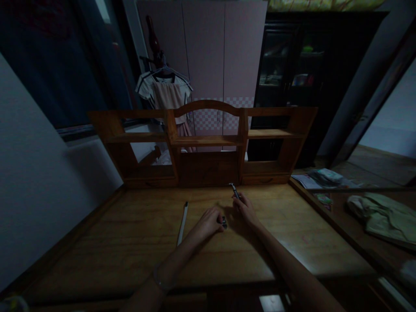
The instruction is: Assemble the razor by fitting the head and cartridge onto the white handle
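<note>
A: Where are the hands?
B: Both are over the middle of a wooden worktop (143, 242), a little apart, the left slightly nearer the viewer.

A: What does the left hand (212, 219) do?
B: Its fingers are curled and grasp a small dark piece (224, 222). The piece sits at the fingertips, on the hand's right side, just above or on the worktop; I cannot tell which. It is too small and dim to make out further.

A: And the right hand (244, 207)?
B: It grips a slim tool (235, 191), pen-like, dark with a shiny end. The tool sticks out beyond the fingers, tilted up and away, its far tip leaning left. It is well clear of the piece.

A: Anything else near?
B: A pale strip (183, 225) with a dark far end lies on the worktop, left of the left hand. Its near end meets the outline of the left forearm. Behind everything, a wooden shelf unit (208, 141) stands along the far edge.
</note>
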The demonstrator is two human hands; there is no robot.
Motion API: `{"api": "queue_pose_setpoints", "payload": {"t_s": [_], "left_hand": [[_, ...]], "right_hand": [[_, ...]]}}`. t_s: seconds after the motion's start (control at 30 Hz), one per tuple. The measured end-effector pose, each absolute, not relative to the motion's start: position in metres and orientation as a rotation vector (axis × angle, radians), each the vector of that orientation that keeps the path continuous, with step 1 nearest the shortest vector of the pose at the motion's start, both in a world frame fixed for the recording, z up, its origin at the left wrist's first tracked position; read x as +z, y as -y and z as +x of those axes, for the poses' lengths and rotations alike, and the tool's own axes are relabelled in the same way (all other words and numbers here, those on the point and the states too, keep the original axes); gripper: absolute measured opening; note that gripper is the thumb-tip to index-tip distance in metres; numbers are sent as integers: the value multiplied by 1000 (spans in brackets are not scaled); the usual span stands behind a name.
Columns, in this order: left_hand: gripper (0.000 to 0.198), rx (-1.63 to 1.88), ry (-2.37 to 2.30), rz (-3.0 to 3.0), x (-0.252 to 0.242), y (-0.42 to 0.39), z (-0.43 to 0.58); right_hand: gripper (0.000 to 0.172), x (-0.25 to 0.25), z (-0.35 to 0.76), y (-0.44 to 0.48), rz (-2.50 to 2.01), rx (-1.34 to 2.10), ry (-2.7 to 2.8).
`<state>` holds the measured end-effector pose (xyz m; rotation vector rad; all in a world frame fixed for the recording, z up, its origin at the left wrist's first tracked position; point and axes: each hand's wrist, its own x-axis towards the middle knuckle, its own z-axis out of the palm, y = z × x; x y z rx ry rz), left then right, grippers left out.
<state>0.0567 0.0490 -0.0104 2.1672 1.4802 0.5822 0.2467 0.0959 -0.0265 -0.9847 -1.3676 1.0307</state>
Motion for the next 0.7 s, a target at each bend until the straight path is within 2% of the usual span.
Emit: {"api": "queue_pose_setpoints", "payload": {"t_s": [0.1, 0.27, 0.7], "left_hand": [[24, 599, -1442, 2177, -9, -48, 54], [11, 629, -1292, 2193, -6, -53, 48], [11, 594, -1248, 2265, 0, -61, 47]], "right_hand": [[25, -27, 246, -96, -969, 1030, 1367], [26, -30, 246, -99, -980, 1019, 1358], [21, -29, 248, -99, -967, 1020, 1369]]}}
